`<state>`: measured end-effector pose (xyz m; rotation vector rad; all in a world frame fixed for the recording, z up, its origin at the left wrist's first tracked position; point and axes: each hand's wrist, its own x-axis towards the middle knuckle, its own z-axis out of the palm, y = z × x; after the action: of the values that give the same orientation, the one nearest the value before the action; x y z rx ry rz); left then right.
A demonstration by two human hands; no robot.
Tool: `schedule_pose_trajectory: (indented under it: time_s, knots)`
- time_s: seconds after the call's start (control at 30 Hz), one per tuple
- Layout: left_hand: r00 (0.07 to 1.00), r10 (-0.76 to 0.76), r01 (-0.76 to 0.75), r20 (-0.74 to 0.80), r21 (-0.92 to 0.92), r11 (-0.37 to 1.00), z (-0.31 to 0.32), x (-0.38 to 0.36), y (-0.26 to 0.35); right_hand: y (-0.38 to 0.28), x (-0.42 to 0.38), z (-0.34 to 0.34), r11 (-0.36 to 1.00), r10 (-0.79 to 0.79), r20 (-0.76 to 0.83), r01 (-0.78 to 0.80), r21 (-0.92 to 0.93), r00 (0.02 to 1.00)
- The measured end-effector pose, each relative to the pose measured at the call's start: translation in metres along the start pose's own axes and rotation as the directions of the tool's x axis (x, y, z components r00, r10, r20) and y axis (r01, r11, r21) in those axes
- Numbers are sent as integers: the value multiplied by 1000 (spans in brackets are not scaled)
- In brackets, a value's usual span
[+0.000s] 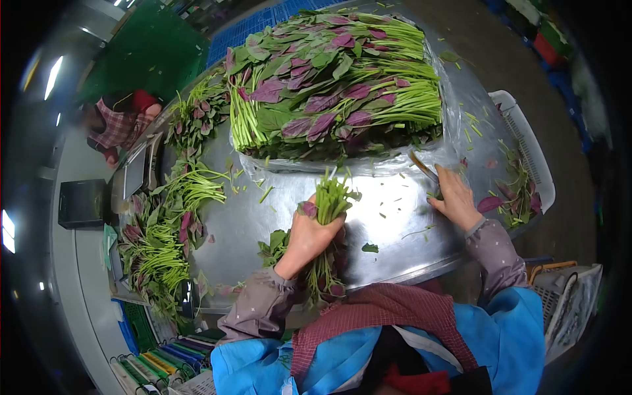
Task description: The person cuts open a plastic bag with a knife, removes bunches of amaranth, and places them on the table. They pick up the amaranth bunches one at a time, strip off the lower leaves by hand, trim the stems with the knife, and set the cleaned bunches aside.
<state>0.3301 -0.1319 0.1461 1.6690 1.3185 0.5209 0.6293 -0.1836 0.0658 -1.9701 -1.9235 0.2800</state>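
My left hand is wrapped round a bunch of leafy greens, green and purple like red amaranth. Its pale cut stems point away from me, and the leaves hang toward my apron. To the right, my right hand is closed on a knife, whose narrow brownish blade points up and left; the handle is hidden in the fingers. Just beyond both hands rises a large stacked pile of the same greens on clear plastic sheeting, its stem ends facing left and right.
The metal table carries scattered stem trimmings. Loose greens line its left side. A white basket with leaves stands at right. Another person is at far left near a scale and a black crate.
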Motion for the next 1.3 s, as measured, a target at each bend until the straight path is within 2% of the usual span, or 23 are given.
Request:
schedule_pose_trajectory:
  time_s: [0.07, 0.1, 0.17, 0.23, 0.3, 0.33, 0.37, 0.43, 0.5, 0.57, 0.6, 0.63, 0.7, 0.77, 0.83, 0.87, 0.93, 0.97, 1.03, 1.07, 1.13, 1.27, 1.3]
  knots:
    - [1000, -6, 6, -17, -12, 1000, -8, 8, 12, -26, 11, -17, 992, -87, -57, 92, 90, 995]
    - [992, -126, 125, -9, -96, 988, -14, 10, 25, -45, 14, -20, 968, -157, -110, 175, 181, 981]
    - [989, -125, 107, -83, -194, 975, -15, 19, 21, -86, 13, -19, 753, -214, 22, 151, 640, 977]
    - [985, -140, 128, -98, -120, 985, -19, 24, 39, -123, 13, -9, 517, -301, 206, -22, 856, 931]
    - [975, -47, -42, -217, -389, 920, -13, 28, 48, -142, 17, 23, 477, -402, 117, 99, 873, 908]
    - [980, -91, -24, -180, -556, 831, -10, 32, 48, -148, 16, 29, 623, -387, 57, 216, 752, 920]
    - [979, -94, -24, -183, -556, 831, -9, 34, 51, -153, 17, 28, 622, -391, 59, 216, 753, 919]
    - [975, -165, -2, -149, -749, 662, -7, 35, 57, -158, 20, 23, 421, -196, 279, -176, 890, 940]
    - [979, -198, 92, -42, -779, 620, -11, 38, 38, -150, 22, 37, 403, -192, 292, -196, 894, 937]
    - [979, -6, 173, 204, -813, 555, -24, 31, 23, -142, 21, 43, 122, -310, 403, -384, 915, 861]
    - [961, 51, 177, 272, -745, 644, -34, 25, 20, -144, 17, 35, 6, -297, 416, -435, 901, 859]
    - [965, 67, 102, 253, -598, 795, -43, 25, -14, -143, 15, 31, 8, -299, 425, -443, 896, 854]
    - [904, -7, 270, 428, -557, 786, -49, 2, -43, -141, 13, 27, -131, -361, 562, -637, 760, 745]
    - [836, -110, 452, 537, -562, 692, -24, -32, -64, -141, 11, 31, -132, -389, 574, -660, 740, 721]
    - [625, -379, 742, 682, -368, 561, -8, -55, -63, -139, 3, 59, -94, -393, 669, -751, 653, 631]
    - [626, -378, 744, 682, -377, 552, -8, -67, -61, -135, -4, 77, -26, -393, 674, -740, 672, 625]
    - [693, -203, 721, 692, -665, 195, -6, -86, -61, -133, -9, 76, 64, -332, 702, -728, 683, 630]
    - [695, -200, 719, 691, -672, 175, -2, -85, -64, -133, -11, 72, 148, -271, 713, -704, 695, 647]
    - [707, -354, 704, 612, -567, 427, 10, -78, -79, -133, -13, 53, 266, -235, 783, -737, 622, 576]
    - [711, -350, 701, 610, -580, 415, 14, -80, -83, -134, -17, 48, 284, -209, 771, -717, 636, 601]
    - [832, -272, 553, 483, -684, 476, 19, -86, -87, -141, -26, 40, 309, -185, 762, -700, 644, 620]
    - [949, -174, 314, 265, -726, 611, 28, -95, -63, -159, -35, 29, 257, -278, 510, -448, 856, 814]
    - [987, -126, 161, 104, -742, 651, 32, -99, -57, -162, -39, 26, 249, -265, 402, -341, 906, 876]
